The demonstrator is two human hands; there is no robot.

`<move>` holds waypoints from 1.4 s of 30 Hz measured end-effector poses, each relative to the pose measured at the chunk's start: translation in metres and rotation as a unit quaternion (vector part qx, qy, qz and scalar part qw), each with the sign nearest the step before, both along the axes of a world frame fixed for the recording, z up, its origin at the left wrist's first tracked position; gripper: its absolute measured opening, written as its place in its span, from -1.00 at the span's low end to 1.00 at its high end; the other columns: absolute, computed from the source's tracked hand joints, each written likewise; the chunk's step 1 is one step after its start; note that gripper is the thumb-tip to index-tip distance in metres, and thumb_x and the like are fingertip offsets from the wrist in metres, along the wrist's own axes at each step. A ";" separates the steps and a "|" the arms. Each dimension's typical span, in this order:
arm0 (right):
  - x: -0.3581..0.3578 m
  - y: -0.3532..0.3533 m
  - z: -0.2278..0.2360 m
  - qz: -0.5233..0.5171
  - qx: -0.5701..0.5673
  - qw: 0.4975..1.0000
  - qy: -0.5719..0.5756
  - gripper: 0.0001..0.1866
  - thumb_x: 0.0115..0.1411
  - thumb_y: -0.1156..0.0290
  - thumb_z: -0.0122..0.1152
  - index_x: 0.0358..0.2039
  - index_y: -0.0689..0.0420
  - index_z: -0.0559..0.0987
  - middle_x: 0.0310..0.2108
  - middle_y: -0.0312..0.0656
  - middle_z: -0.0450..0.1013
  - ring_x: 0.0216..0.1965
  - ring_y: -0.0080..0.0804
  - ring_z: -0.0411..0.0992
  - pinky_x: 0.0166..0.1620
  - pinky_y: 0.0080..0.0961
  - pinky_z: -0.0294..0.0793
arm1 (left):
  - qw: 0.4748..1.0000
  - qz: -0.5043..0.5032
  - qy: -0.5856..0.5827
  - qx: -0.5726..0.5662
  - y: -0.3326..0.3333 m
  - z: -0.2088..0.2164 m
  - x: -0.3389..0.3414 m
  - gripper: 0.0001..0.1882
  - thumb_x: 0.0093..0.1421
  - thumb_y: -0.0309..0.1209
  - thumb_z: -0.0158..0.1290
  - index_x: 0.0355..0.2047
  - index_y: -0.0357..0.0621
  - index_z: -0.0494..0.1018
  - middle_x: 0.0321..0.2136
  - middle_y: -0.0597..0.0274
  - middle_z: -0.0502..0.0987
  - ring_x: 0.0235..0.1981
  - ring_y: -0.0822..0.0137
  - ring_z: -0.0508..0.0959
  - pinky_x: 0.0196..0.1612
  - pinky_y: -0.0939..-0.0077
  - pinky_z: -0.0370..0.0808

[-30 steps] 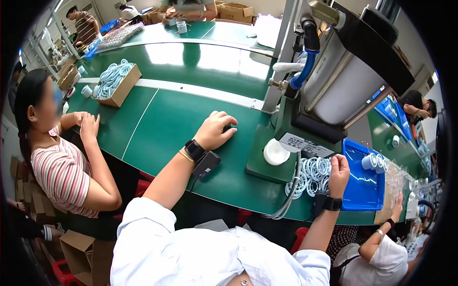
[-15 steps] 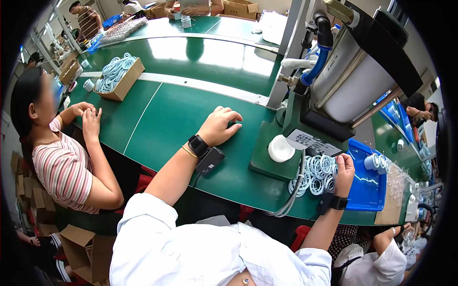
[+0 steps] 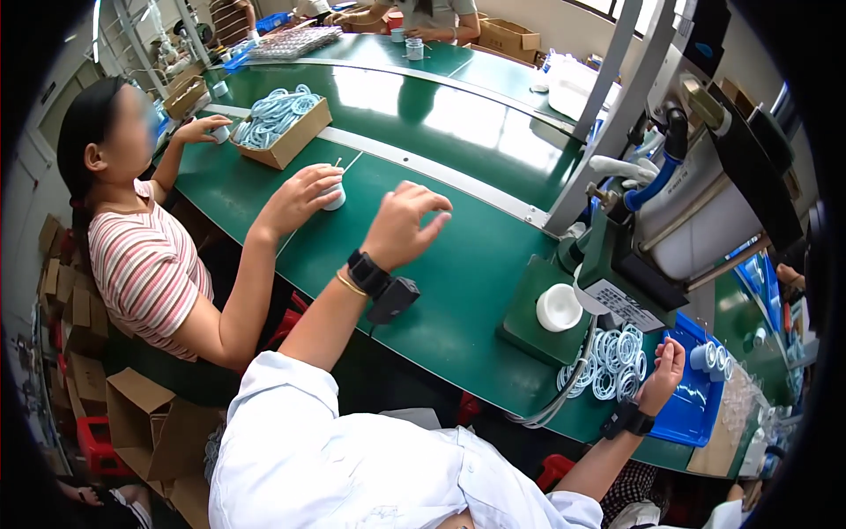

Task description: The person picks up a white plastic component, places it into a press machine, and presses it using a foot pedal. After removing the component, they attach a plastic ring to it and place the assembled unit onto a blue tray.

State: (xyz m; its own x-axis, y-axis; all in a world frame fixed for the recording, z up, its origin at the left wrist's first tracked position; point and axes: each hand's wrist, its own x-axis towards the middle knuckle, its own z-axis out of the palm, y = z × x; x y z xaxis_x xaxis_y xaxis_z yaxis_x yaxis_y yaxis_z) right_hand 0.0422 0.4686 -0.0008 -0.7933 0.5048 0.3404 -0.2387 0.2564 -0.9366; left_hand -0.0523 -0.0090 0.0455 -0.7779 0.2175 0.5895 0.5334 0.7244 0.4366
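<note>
Over the green table, my left hand [image 3: 404,227] is raised with bent fingers, its thumb apart and nothing in it. A co-worker's hand holds a small light-blue cup [image 3: 334,197] on the table just left of it. My right hand [image 3: 665,375] is beside a pile of light-blue rings [image 3: 615,354], at the near left edge of a blue tray [image 3: 696,421]. Its fingers are curled together, and whatever may be inside them is hidden. Between my hands, a white round holder [image 3: 559,308] sits on the green base [image 3: 529,339] of a press machine [image 3: 696,229].
A cardboard box [image 3: 280,154] of light-blue rings stands at the far left, near the seated co-worker [image 3: 150,256]. Light-blue cups [image 3: 705,356] lie in the blue tray. Cables [image 3: 564,404] hang over the front table edge. A metal post [image 3: 608,115] rises behind the press.
My view has shifted left, so the scene appears farther right. The co-worker's nearer hand has reached toward my left hand with a cup; the other has moved out beside the ring box.
</note>
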 end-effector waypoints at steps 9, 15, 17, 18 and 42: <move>-0.001 -0.015 0.005 0.040 -0.016 0.999 0.019 -0.84 0.26 0.39 0.00 -0.26 0.17 0.50 -0.44 -0.39 0.38 -0.41 -0.73 0.27 -0.33 -0.77 0.20 | 0.975 0.038 -0.219 0.013 -0.181 0.001 0.000 -0.45 -0.08 -0.25 0.21 -0.03 0.01 0.37 0.02 0.11 0.31 0.00 0.13 0.34 -0.01 0.31 0.33; 0.001 -0.013 0.005 0.036 -0.015 0.999 0.013 -0.85 0.25 0.39 0.01 -0.26 0.17 0.50 -0.44 -0.38 0.38 -0.40 -0.72 0.27 -0.33 -0.77 0.20 | 0.972 0.096 -0.201 -0.076 -0.125 -0.005 0.019 -0.29 -0.16 -0.25 0.29 0.04 -0.03 0.29 0.08 0.04 0.24 0.02 0.16 0.35 -0.05 0.40 0.40; 0.001 -0.015 0.006 0.039 -0.012 0.999 0.008 -0.84 0.25 0.39 0.00 -0.27 0.17 0.50 -0.44 -0.38 0.38 -0.40 -0.72 0.27 -0.33 -0.77 0.21 | 0.964 0.145 -0.018 -0.222 -0.108 -0.010 0.020 -0.26 -0.17 -0.28 0.31 0.05 -0.08 0.28 0.02 0.04 0.31 -0.03 0.21 0.41 -0.07 0.47 0.42; 0.001 -0.015 0.006 0.039 -0.011 0.999 0.006 -0.84 0.25 0.39 0.00 -0.27 0.18 0.50 -0.44 -0.38 0.38 -0.40 -0.71 0.27 -0.32 -0.77 0.21 | 0.965 0.140 -0.019 -0.221 -0.102 -0.014 0.019 -0.26 -0.17 -0.28 0.31 0.05 -0.08 0.28 0.02 0.04 0.31 -0.03 0.21 0.41 -0.07 0.47 0.42; 0.002 -0.053 0.020 0.136 -0.014 0.989 -0.057 -0.84 0.22 0.42 0.01 -0.31 0.22 0.50 -0.37 -0.29 0.43 -0.34 -0.58 0.36 -0.22 -0.67 0.33 | 0.943 -0.231 -0.223 0.087 0.152 0.019 0.034 -0.46 -0.18 -0.33 0.34 -0.17 -0.22 0.42 -0.29 0.15 0.52 -0.24 0.19 0.50 -0.15 0.43 0.43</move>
State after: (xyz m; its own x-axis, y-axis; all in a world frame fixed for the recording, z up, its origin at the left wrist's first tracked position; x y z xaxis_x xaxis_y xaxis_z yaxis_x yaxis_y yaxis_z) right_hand 0.0441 0.4157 0.0189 -0.9332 0.2756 0.2307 -0.1884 0.1718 -0.9670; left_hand -0.0183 0.1428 0.0644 -0.8036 0.5234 0.2834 0.5086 0.3568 0.7836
